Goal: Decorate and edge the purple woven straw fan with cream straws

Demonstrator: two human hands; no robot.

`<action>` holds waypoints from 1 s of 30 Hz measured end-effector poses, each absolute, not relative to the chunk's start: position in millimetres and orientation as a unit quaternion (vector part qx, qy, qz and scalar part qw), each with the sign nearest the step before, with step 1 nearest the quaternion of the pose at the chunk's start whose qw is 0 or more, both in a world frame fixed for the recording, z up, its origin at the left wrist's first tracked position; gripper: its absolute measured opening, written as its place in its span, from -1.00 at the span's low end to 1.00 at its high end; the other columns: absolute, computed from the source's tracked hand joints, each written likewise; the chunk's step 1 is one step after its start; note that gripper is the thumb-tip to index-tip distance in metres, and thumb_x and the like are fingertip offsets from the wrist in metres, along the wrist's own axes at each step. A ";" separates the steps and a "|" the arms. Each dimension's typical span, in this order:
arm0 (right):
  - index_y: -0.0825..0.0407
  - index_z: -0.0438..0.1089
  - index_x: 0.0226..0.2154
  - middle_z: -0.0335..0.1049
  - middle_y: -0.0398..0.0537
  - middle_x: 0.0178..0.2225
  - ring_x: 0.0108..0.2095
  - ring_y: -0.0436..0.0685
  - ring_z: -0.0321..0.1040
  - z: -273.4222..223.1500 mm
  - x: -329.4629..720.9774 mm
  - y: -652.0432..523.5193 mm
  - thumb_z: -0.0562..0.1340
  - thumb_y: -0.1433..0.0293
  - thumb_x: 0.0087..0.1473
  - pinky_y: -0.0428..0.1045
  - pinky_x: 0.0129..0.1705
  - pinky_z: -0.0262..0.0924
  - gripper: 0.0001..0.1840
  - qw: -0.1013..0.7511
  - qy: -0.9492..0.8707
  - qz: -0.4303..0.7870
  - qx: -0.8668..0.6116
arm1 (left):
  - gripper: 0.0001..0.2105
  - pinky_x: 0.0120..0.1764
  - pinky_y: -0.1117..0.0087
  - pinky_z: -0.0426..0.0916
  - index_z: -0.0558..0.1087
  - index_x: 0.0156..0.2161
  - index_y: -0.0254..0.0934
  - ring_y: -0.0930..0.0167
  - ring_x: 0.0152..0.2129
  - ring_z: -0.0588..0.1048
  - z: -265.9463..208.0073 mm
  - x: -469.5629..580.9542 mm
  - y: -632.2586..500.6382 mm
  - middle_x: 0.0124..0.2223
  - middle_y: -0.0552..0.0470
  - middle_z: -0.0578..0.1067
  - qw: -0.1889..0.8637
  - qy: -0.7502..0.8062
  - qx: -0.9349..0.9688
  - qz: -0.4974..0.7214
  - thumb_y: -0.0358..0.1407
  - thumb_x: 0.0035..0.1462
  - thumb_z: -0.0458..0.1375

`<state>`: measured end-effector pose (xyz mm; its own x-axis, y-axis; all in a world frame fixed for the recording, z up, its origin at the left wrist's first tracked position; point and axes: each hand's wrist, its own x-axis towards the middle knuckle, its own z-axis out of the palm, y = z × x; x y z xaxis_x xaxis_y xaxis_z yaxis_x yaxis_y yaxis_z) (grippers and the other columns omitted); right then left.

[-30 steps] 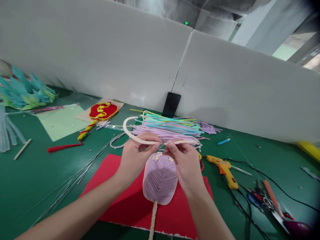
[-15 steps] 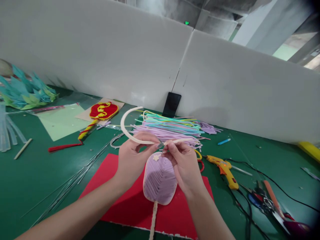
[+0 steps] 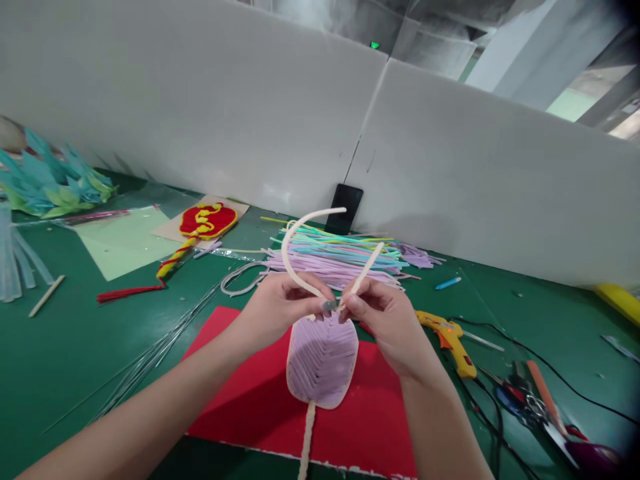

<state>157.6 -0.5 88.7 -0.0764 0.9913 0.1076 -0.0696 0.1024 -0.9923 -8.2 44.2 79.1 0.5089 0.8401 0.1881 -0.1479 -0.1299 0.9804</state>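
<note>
A cream pipe cleaner [image 3: 289,250] is pinched between the fingers of my left hand [image 3: 293,300], its long end curving up and over to the right. My right hand [image 3: 377,313] pinches a cream stretch too, with a short end standing up to the right. The fingertips of both hands nearly meet, and whether the pipe cleaner runs unbroken between them is hidden. Just below lies a lilac fan [image 3: 323,363] with a cream edge and a twisted cream handle [image 3: 308,433]. It rests on a red board [image 3: 250,400]; my fingers cover its top edge.
Pastel pipe cleaners [image 3: 330,257] lie in a pile behind my hands, near a black phone [image 3: 345,208] leaning on the partition. A yellow glue gun [image 3: 453,343] with a cord and several tools [image 3: 537,407] sit right. Thin wires [image 3: 160,343] and a red-yellow fan [image 3: 209,220] are left.
The pipe cleaner's long curve has swung up and to the right. Its short right end now points upward instead of lying flat. My hands have moved slightly right and lower.
</note>
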 end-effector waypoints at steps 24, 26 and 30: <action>0.04 0.46 -0.36 0.38 -0.12 -0.48 -0.58 -0.04 0.22 87.4 159.7 2.1 0.31 0.23 -0.13 -0.13 -0.62 0.12 -0.74 0.475 -0.532 0.404 -0.572 | -0.86 -0.43 0.54 0.28 0.47 -0.46 -0.34 0.58 -0.59 0.38 60.3 -5.3 47.4 -0.53 0.12 0.43 0.792 0.257 0.490 0.256 -0.27 -0.02 0.24; 0.07 0.46 -0.39 0.34 -0.16 -0.55 -0.63 -0.09 0.14 83.5 158.4 4.4 0.30 0.22 -0.12 -0.15 -0.64 0.04 -0.74 0.457 -0.531 0.445 -0.558 | -0.86 -0.42 0.54 0.30 0.46 -0.47 -0.33 0.59 -0.59 0.38 59.3 -3.7 45.9 -0.53 0.13 0.43 0.789 0.268 0.495 0.246 -0.28 0.00 0.21; 0.09 0.40 -0.51 0.27 -0.22 -0.62 -0.69 -0.13 0.06 78.9 155.3 7.8 0.30 0.20 -0.12 -0.15 -0.68 -0.05 -0.73 0.516 -0.475 0.454 -0.549 | -0.86 -0.40 0.50 0.36 0.47 -0.40 -0.32 0.54 -0.54 0.44 61.4 -0.6 45.6 -0.48 0.09 0.47 0.749 0.292 0.528 0.274 -0.28 0.07 0.14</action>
